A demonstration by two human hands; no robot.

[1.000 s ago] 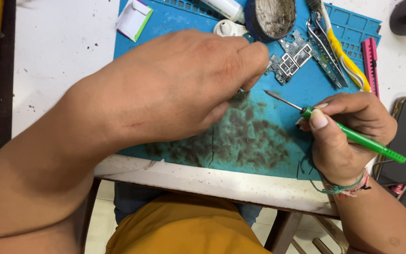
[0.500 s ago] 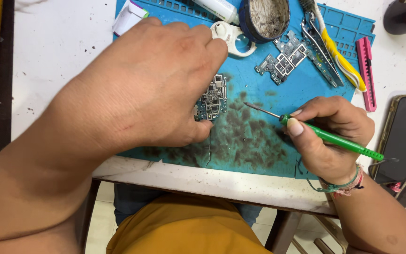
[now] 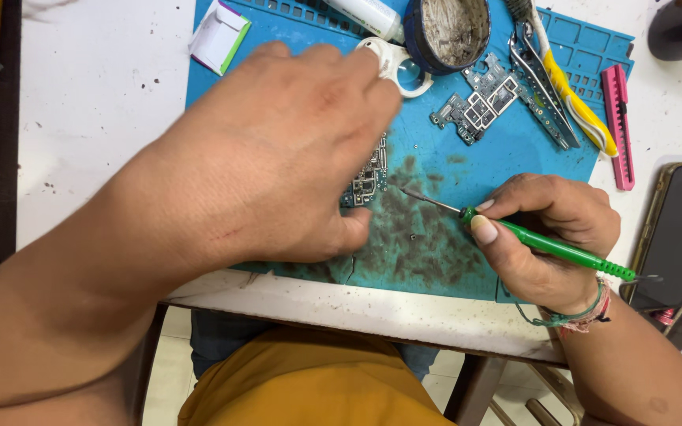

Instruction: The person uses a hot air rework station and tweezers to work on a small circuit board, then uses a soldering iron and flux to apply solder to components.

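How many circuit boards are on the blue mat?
2. One circuit board lies mid-mat, partly hidden beneath the left hand, near the tip of the green tool held by the right hand. The other board lies bare near the mat's top. The hand may hide more.

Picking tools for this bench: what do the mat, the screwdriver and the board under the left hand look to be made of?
Mat: looks like soft matte rubber or silicone, blue, moulded compartments along the top, dark stains.
Screwdriver in the right hand: glossy green handle, likely plastic; thin grey shaft, apparently metal.
Board at the left hand: dark circuit laminate with small shiny metal parts, mostly covered.
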